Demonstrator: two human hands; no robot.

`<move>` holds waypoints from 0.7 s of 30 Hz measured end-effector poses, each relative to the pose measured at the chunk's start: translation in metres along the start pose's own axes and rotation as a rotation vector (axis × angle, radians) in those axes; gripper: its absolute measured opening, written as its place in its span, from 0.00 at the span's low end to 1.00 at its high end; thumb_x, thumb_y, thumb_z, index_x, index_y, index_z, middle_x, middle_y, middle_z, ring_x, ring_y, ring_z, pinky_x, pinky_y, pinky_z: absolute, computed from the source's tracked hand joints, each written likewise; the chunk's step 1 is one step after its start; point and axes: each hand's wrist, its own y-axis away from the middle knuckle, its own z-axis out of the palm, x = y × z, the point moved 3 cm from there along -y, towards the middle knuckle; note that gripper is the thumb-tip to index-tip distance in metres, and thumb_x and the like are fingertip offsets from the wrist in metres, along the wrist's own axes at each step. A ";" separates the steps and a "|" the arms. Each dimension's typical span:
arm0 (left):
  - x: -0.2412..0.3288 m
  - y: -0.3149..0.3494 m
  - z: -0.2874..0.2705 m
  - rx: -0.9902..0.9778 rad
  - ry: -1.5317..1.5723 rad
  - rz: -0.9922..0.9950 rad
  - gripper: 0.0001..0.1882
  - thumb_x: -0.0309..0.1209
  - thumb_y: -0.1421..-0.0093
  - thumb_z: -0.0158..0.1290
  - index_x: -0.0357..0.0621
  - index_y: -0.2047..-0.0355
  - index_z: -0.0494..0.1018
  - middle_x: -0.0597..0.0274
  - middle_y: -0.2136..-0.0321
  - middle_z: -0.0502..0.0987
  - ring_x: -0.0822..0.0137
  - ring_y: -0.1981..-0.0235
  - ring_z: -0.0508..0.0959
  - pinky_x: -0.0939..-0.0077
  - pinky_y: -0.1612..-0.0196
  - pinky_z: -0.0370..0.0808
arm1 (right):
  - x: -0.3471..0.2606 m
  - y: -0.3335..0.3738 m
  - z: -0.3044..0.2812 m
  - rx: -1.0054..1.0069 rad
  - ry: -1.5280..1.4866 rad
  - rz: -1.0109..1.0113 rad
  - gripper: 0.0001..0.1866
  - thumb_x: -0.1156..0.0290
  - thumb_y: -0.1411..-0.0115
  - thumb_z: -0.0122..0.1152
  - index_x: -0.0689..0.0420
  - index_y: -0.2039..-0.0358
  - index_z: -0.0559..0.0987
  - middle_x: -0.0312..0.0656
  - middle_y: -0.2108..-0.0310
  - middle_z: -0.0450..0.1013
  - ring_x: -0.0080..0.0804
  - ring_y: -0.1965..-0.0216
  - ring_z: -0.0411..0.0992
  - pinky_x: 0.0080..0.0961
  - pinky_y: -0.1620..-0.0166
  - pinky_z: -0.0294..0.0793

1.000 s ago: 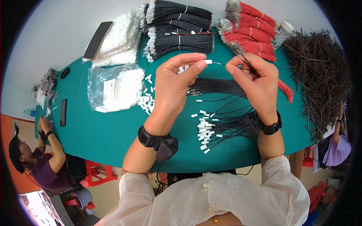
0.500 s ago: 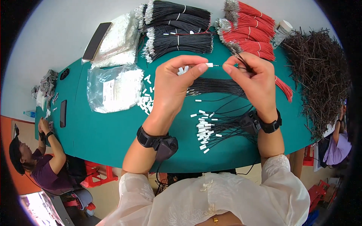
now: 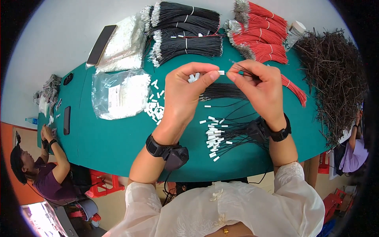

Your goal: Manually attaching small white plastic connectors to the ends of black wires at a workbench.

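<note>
My left hand (image 3: pixel 185 89) pinches a small white connector housing (image 3: pixel 222 72) between thumb and forefinger. Several more white housings (image 3: pixel 193 78) show within its curled fingers. Close to its right, my right hand (image 3: pixel 258 81) is closed on thin black wires (image 3: pixel 245 71), whose tips poke out up and left of the fingertips. A small gap separates the two hands. Below them on the green table, a bundle of black wires (image 3: pixel 225 90) lies crosswise. Nearer me is a fan of black wires with white housings (image 3: pixel 214 138) on their left ends.
Loose white housings (image 3: pixel 154 106) lie beside a clear bag of them (image 3: pixel 132 93). Tied black wire bundles (image 3: pixel 201 45) and red ones (image 3: pixel 266 33) are stacked at the back. A brown wire heap (image 3: pixel 333 79) is at right. Another person (image 3: pixel 47 166) sits far left.
My right hand has shifted slightly left and down, and wire tips now stick up from its fingers. My left hand still pinches a housing, a little lower and to the right.
</note>
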 end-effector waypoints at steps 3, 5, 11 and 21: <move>0.001 0.000 0.000 0.003 -0.005 -0.003 0.07 0.21 0.45 0.60 0.35 0.65 0.78 0.69 0.73 0.76 0.84 0.80 0.62 0.89 0.78 0.57 | 0.000 0.000 0.000 0.005 -0.012 0.019 0.06 0.81 0.47 0.66 0.65 0.68 0.79 0.25 0.82 0.63 0.08 0.81 0.52 0.11 0.78 0.48; 0.003 0.001 -0.001 0.014 -0.027 0.005 0.07 0.22 0.45 0.60 0.35 0.65 0.79 0.70 0.75 0.76 0.84 0.79 0.64 0.88 0.77 0.58 | -0.005 -0.003 -0.003 -0.063 0.035 0.010 0.05 0.79 0.44 0.63 0.65 0.68 0.78 0.28 0.82 0.65 0.11 0.81 0.55 0.13 0.78 0.52; 0.014 -0.001 -0.002 -0.209 -0.300 -0.055 0.06 0.25 0.47 0.62 0.38 0.68 0.80 0.72 0.78 0.74 0.82 0.77 0.66 0.85 0.73 0.62 | -0.006 -0.010 -0.026 -0.259 0.199 0.011 0.07 0.73 0.40 0.56 0.65 0.68 0.77 0.41 0.82 0.69 0.27 0.82 0.65 0.24 0.78 0.62; 0.008 -0.005 -0.007 0.029 0.582 -0.359 0.11 0.24 0.38 0.49 0.33 0.56 0.71 0.61 0.69 0.75 0.79 0.80 0.64 0.85 0.74 0.63 | -0.018 -0.005 -0.011 -0.293 0.142 0.078 0.09 0.71 0.36 0.52 0.64 0.66 0.75 0.44 0.81 0.66 0.32 0.82 0.64 0.25 0.76 0.62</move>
